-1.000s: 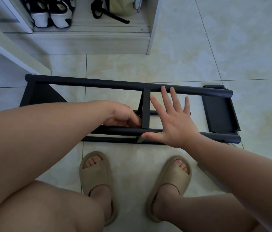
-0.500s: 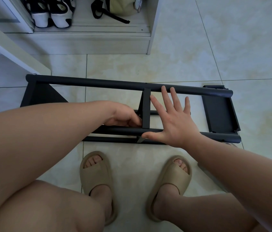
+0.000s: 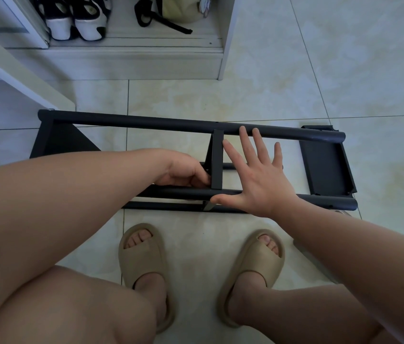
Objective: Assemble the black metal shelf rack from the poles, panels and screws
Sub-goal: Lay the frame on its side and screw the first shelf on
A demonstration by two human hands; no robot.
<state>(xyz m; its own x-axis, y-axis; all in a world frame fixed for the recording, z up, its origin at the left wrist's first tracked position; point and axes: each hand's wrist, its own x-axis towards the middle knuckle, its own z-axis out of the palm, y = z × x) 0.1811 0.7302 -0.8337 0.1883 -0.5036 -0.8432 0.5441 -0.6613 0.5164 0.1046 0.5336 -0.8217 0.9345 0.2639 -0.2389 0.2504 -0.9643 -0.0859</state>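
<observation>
hand [image 3: 258,184] splayed open, resting on rack [image 3: 146,123]

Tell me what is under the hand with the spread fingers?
The right hand lies over the black rack. The near pole runs under its thumb side, and pale floor tile shows between the fingers. What sits beneath the palm is covered.

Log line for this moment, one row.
black metal shelf rack: lying on floor | left hand: curled against middle panel | right hand: spread open over near pole
</observation>
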